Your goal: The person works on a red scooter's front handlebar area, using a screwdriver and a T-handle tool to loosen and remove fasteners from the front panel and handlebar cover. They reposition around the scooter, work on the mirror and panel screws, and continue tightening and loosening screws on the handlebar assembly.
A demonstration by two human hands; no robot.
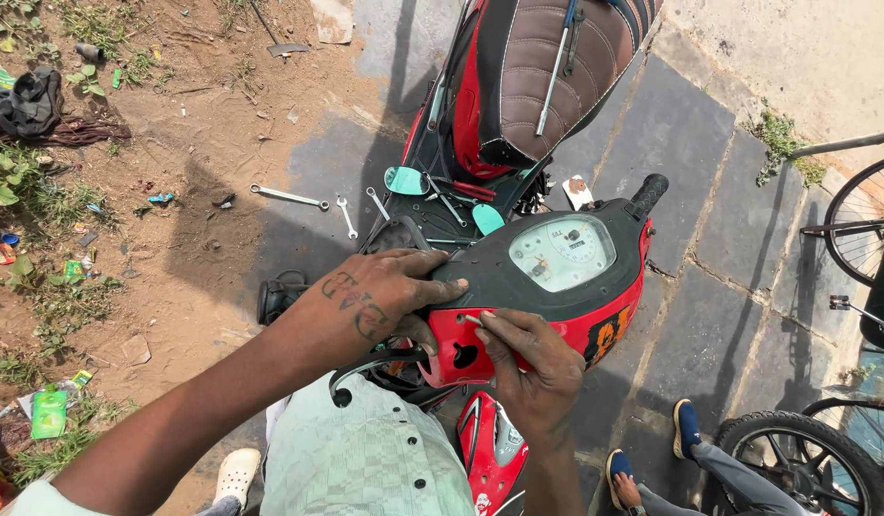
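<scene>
A red and black scooter stands below me, its handlebar cover [609, 315] with a round pale speedometer [561, 251] in the middle. My left hand [380, 296] lies flat on the black top of the cover at its left end, fingers gripping the edge. My right hand [528, 368] presses its fingertips against the red front panel just below, near a round hole [464, 355]. Whether it holds a small tool I cannot tell. The brown seat [547, 67] carries a long screwdriver [554, 72].
Several spanners [291, 197] lie on the stone and dirt left of the scooter. Another person's feet in blue shoes [686, 430] stand at the lower right beside a bicycle wheel [805, 463]. A second bicycle [867, 229] is at the right edge. Litter and weeds line the left side.
</scene>
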